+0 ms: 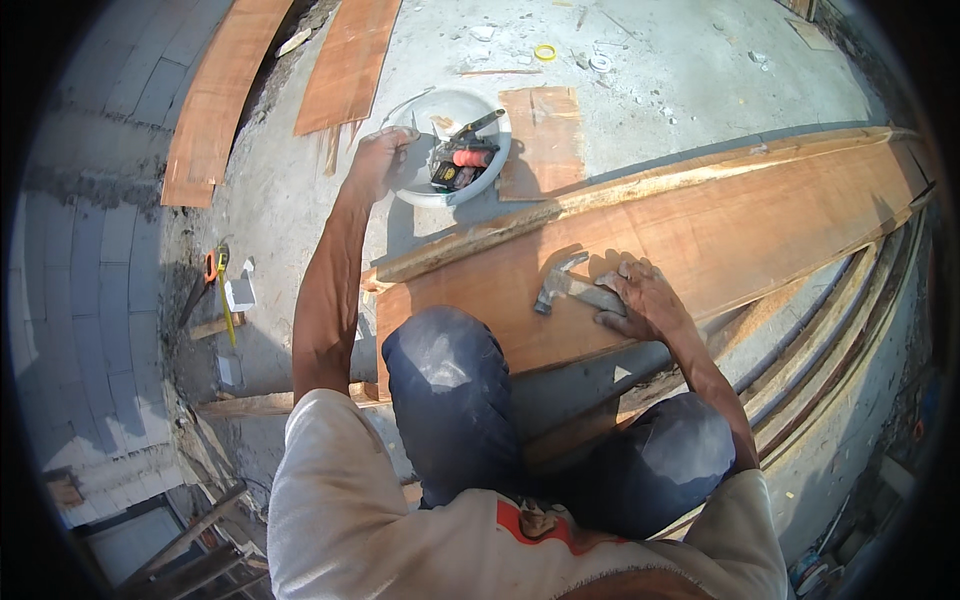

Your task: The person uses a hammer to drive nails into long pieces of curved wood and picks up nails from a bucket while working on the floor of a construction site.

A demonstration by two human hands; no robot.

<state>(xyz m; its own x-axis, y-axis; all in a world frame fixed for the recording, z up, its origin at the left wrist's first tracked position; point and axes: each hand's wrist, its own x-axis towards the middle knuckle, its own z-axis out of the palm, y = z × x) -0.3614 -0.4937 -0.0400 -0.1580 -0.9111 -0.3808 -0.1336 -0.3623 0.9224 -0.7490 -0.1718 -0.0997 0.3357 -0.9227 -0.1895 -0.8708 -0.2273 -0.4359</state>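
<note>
My left hand [378, 165] reaches forward to the near-left rim of a white plastic bucket [497, 178]. Its fingers are closed at the rim, where a thin curved handle also shows. Inside the bucket are a black-handled tool [478, 124], a red cylindrical thing [472, 158] and small dark items. My right hand [642, 300] is wrapped around the handle of a claw hammer [562, 284]. The hammer lies low over a long reddish plywood board [700, 240], its head pointing left. My fingers partly hide the handle.
A timber batten [600, 195] runs along the board's far edge. Plywood strips [345, 70] lie at the far left, and a small plywood piece [542, 140] beside the bucket. An orange-handled saw [208, 275] rests on the left. Yellow tape [544, 52] lies ahead; stacked timbers [840, 330] are at right.
</note>
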